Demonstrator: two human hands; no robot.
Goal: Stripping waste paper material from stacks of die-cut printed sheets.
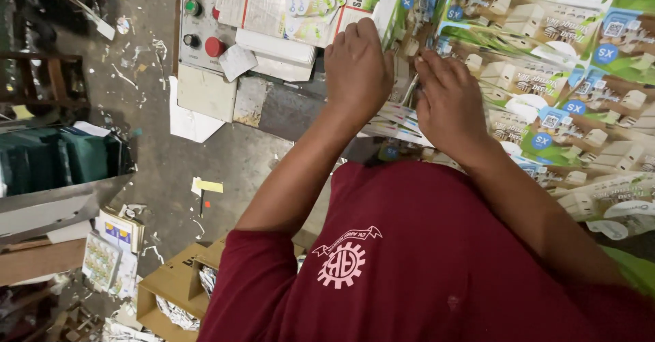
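My left hand (pixel 356 69) lies palm down on the left edge of a stack of printed green and white carton sheets (pixel 546 62), its fingers curled over the edge. Close beside it, my right hand (pixel 447 103) presses on the same stack, fingers bent into the sheets' edge. The sheets are fanned out and spread to the right. I cannot tell whether either hand grips a sheet or only rests on the pile. My maroon shirt (pixel 423 260) fills the lower part of the view.
A machine control panel (pixel 199 24) with round red, green and black buttons sits at upper left, loose printed cards (pixel 286 7) lying on it. On the concrete floor (pixel 170 178) are paper scraps, an open cardboard box (pixel 174 294) and stacked cards (pixel 112 253).
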